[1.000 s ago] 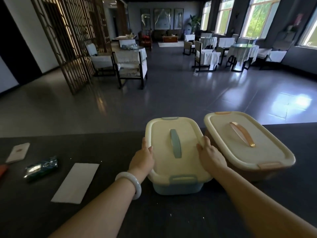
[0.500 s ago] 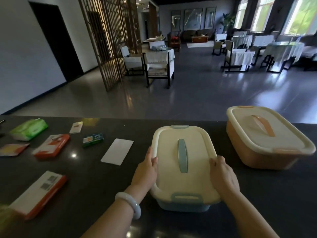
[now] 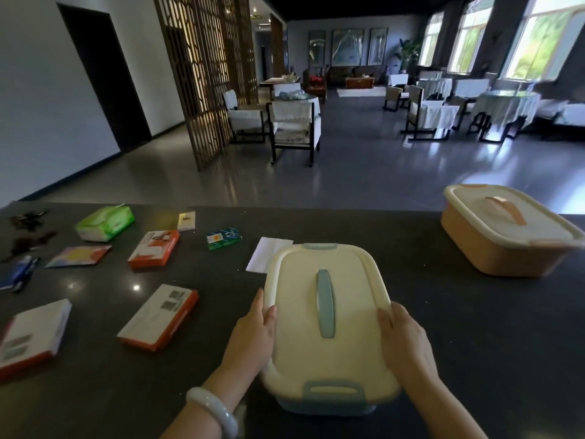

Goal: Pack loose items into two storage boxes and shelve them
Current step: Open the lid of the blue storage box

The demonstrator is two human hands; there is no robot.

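blue box (image 3: 329, 315) between left hand (image 3: 253, 337) and right hand (image 3: 405, 340)

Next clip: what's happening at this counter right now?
A person grips the blue storage box by its lidded sides, left hand and right hand on opposite edges. The orange storage box sits closed, apart to the right. Nothing is packed yet: a green tissue pack, orange-edged cartons and a white paper lie loose on the dark counter.
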